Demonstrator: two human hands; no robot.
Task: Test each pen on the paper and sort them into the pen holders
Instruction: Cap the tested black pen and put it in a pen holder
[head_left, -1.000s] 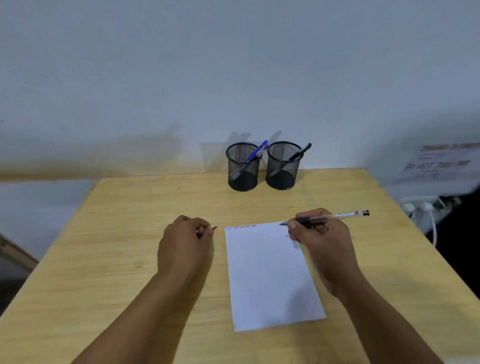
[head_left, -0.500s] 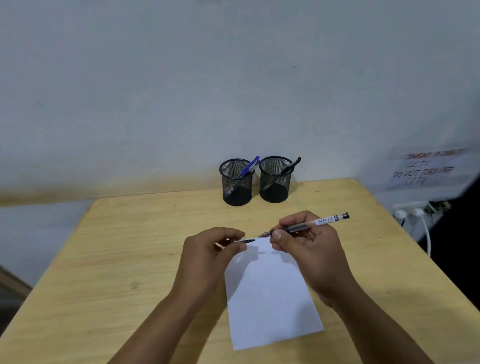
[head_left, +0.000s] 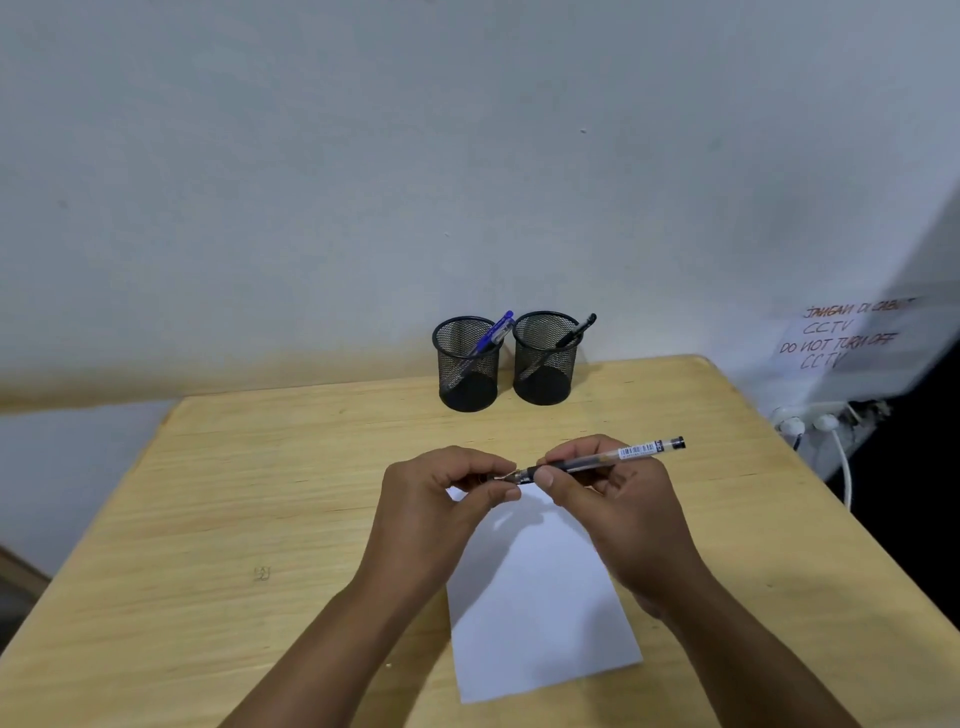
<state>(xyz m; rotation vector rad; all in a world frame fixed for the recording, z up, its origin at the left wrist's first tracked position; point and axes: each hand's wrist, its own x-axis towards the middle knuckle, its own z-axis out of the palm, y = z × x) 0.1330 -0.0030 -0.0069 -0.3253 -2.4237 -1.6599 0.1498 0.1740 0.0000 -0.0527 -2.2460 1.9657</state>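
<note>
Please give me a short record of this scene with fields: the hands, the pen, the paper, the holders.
right hand: holds a clear pen by its grip
left hand: fingers pinched at the pen's tip, holding a small part; probably the cap
paper: white sheet flat on wooden table, beneath the hands
left holder: black mesh, one blue pen
right holder: black mesh, one black pen

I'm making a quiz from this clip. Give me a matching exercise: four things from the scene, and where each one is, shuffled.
Things:
1. blue pen
2. black pen
3. clear-barrelled pen
4. white paper sheet

Places:
A. flat on the wooden table
B. in the left black mesh holder
C. in the right hand
D. in the right black mesh holder

Pairs: 1-B, 2-D, 3-C, 4-A
</note>
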